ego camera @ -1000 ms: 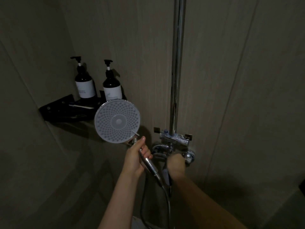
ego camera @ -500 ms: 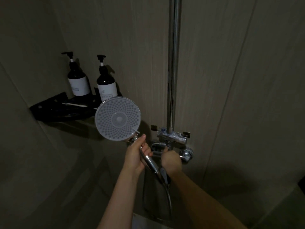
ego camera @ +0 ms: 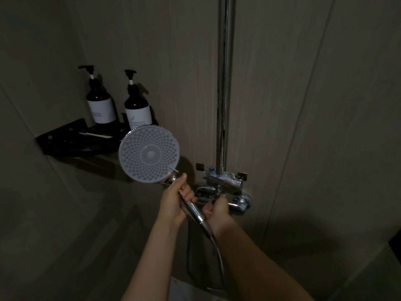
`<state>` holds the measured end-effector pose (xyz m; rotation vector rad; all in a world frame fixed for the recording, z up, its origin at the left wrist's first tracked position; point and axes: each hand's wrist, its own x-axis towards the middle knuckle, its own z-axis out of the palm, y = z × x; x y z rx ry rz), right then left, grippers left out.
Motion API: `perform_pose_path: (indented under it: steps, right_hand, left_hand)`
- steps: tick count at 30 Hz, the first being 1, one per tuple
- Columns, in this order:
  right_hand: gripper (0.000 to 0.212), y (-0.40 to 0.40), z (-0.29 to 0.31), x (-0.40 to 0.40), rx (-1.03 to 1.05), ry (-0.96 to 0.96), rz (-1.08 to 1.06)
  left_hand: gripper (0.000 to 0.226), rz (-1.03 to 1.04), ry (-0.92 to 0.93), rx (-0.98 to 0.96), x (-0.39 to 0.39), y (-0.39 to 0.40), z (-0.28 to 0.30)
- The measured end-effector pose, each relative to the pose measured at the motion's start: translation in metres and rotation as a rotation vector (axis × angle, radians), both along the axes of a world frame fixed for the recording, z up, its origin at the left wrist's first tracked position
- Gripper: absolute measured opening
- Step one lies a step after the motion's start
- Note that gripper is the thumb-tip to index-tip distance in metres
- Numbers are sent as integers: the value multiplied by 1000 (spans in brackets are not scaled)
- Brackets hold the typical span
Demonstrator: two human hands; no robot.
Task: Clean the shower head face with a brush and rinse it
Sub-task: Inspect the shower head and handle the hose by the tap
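Observation:
A round white shower head [ego camera: 149, 153] with a dotted face is turned toward me, held up in front of the corner shelf. My left hand [ego camera: 175, 200] grips its chrome handle [ego camera: 193, 210] just below the head. A hose [ego camera: 220, 261] loops down from the handle. My right hand [ego camera: 217, 210] is curled round the lever of the chrome tap [ego camera: 225, 183] on the wall; the lever itself is hidden by the hand. No water shows at the face. A thin white stick, perhaps a brush [ego camera: 95, 134], lies on the shelf.
A black corner shelf [ego camera: 65, 140] holds two dark pump bottles [ego camera: 101, 101] [ego camera: 137, 105] at the left. A chrome riser pipe [ego camera: 224, 83] runs up the wall from the tap. The shower walls are dim, wood-grained panels.
My right hand has risen a little on the tap lever. The shower head stays in my left hand, shifted slightly, and the view has drifted.

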<state>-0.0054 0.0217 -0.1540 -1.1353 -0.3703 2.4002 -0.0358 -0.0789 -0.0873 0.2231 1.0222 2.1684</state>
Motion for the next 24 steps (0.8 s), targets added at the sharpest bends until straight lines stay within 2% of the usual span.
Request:
perform_pose_path:
  steps: [7,10,14,18,20,22,24]
  right_hand:
    - [40,-2,12,6,-239,209,-52]
    - [37,-3,12,3,-292,255,-97]
    - [40,-1,9,-1,-277,237,-100]
    - [41,6,-4,5,-51,20,39]
    - [30,9,-16,11,260,-164,134]
    - [24,4,-21,21,568,-432,222]
    - [32,3,-26,35,675,-748,212]
  left_hand:
    - [38,48,27,-9,-4,-15,-2]
    - [35,71,40,-24,-7,-23,-2]
    - [50,127,23,-65,-10,-34,0]
    - [40,332,-1,-166,-14,-44,-4]
    - [36,476,-7,-240,-17,-48,-13]
    - [28,601,10,-307,-18,-53,-19]
    - [23,667,51,-377,-16,-57,-23]
